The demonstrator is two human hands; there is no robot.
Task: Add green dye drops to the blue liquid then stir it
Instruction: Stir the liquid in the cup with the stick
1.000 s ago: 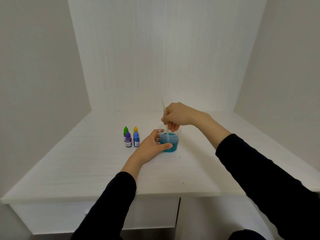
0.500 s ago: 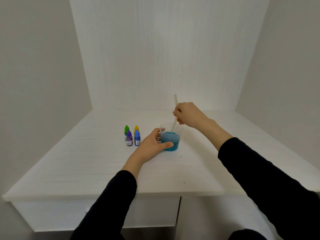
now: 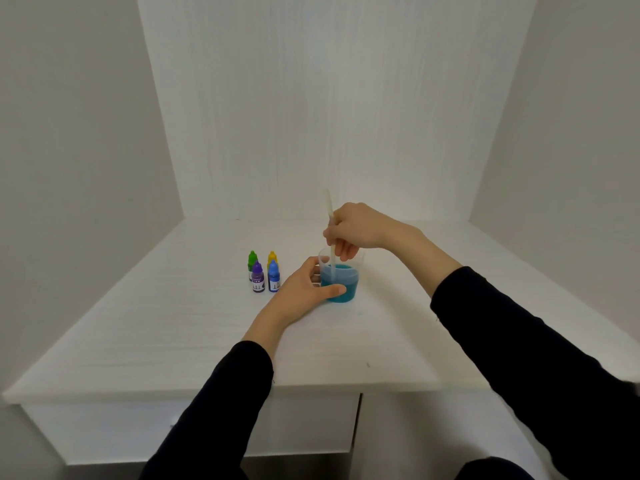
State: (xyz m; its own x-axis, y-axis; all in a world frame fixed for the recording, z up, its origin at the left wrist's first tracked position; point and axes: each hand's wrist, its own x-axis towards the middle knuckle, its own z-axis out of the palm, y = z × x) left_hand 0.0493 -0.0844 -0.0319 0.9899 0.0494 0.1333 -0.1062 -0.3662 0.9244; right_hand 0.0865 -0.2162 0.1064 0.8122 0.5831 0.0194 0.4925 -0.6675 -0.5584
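Observation:
A clear plastic cup (image 3: 349, 284) with blue-green liquid stands on the white desk (image 3: 173, 323). My left hand (image 3: 301, 287) grips the cup from the left, thumb across its front. My right hand (image 3: 356, 228) is above the cup and pinches a pale stirring stick (image 3: 330, 237), which stands almost upright with its lower end in the liquid. The green dye bottle (image 3: 252, 261) stands capped at the back left of a cluster of small bottles left of the cup.
Purple (image 3: 258, 277), blue (image 3: 273, 276) and yellow (image 3: 272, 257) dye bottles stand with the green one. White walls close the desk in at the back and both sides. The desk's front edge (image 3: 242, 389) is near me, with a drawer below.
My right hand has swung the stick round in the cup: leaning right half a second ago, it now stands near upright toward the cup's left. My left hand stays on the cup.

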